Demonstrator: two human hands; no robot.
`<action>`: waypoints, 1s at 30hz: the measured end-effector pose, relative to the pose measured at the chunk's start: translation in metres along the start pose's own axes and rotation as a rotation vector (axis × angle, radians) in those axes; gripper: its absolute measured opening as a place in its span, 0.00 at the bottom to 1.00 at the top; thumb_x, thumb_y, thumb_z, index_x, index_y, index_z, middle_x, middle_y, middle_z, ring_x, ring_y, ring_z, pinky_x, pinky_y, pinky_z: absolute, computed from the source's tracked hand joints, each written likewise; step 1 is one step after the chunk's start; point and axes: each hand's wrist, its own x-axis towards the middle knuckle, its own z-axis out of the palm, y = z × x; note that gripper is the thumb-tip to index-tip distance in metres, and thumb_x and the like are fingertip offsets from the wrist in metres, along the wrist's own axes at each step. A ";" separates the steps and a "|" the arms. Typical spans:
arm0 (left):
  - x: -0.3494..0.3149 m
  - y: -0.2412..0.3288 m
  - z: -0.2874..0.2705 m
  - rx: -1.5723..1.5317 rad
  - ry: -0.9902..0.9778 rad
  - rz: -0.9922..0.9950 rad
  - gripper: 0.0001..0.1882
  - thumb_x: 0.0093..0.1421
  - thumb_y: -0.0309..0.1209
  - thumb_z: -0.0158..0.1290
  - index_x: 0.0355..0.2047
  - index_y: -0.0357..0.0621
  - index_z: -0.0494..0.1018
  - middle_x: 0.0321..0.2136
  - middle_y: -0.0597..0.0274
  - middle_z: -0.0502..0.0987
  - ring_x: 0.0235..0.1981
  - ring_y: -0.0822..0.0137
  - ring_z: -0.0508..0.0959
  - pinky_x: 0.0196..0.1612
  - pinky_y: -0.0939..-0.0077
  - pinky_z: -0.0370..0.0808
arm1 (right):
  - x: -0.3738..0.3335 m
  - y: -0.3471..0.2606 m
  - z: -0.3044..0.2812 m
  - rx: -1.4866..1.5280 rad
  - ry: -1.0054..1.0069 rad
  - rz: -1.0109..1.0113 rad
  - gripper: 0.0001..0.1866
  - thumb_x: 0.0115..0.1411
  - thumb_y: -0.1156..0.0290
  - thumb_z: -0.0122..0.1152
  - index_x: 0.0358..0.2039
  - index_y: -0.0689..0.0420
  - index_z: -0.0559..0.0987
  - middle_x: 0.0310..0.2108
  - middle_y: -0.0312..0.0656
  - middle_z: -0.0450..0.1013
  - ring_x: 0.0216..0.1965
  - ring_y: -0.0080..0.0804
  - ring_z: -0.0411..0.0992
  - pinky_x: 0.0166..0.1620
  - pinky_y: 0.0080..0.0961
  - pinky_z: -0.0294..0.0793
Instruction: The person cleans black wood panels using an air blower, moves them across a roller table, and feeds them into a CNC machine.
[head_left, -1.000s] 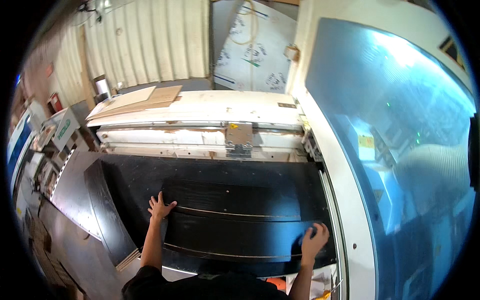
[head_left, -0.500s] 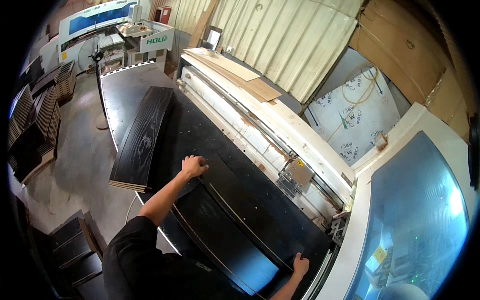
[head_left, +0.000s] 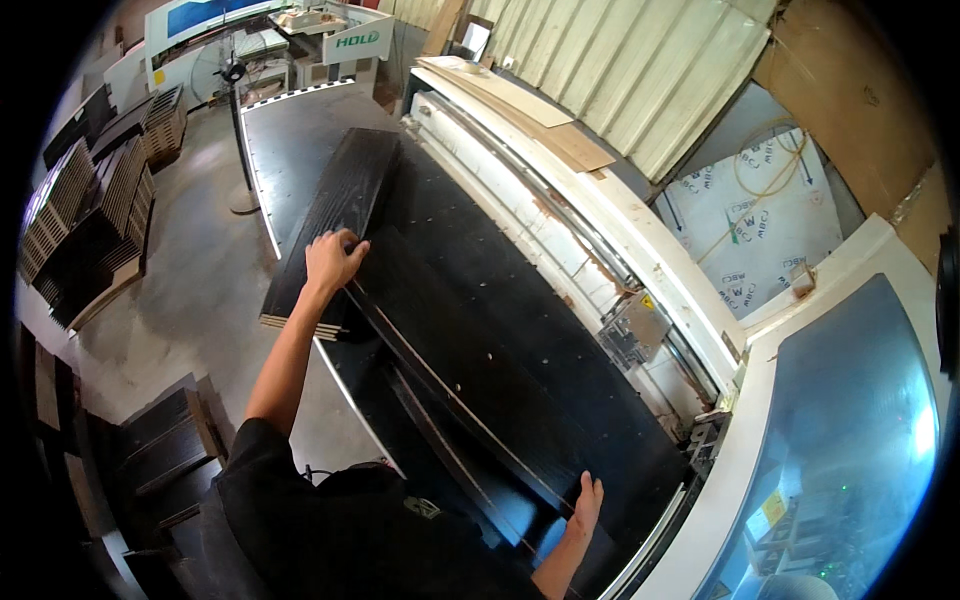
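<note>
In the head view, the long black panel (head_left: 470,360) lies across the middle of the frame over the dark surface (head_left: 480,235), and the left hand (head_left: 335,262) curls its fingers onto the panel's upper-left end, beside the stacked boards (head_left: 350,185) at upper left. At lower centre-right, the right hand (head_left: 583,510) meets its other end with fingers extended, though whether they grip I cannot tell.

Blk tbl (head_left: 480,250) w/ a pale-edged stack of dk wood-grain bds (head_left: 345,190) set crosswise nr its L end also bears a long blk bd (head_left: 470,455), another long bd (head_left: 455,370) just beyond, tbl contact unclear.
</note>
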 end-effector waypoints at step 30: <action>0.025 -0.141 -0.003 0.095 -0.136 -0.160 0.52 0.54 0.70 0.51 0.68 0.46 0.57 0.64 0.29 0.58 0.62 0.36 0.66 0.61 0.51 0.68 | -0.117 -0.002 0.130 0.204 -0.691 -0.256 0.13 0.71 0.69 0.51 0.51 0.60 0.75 0.40 0.45 0.79 0.39 0.31 0.79 0.43 0.26 0.79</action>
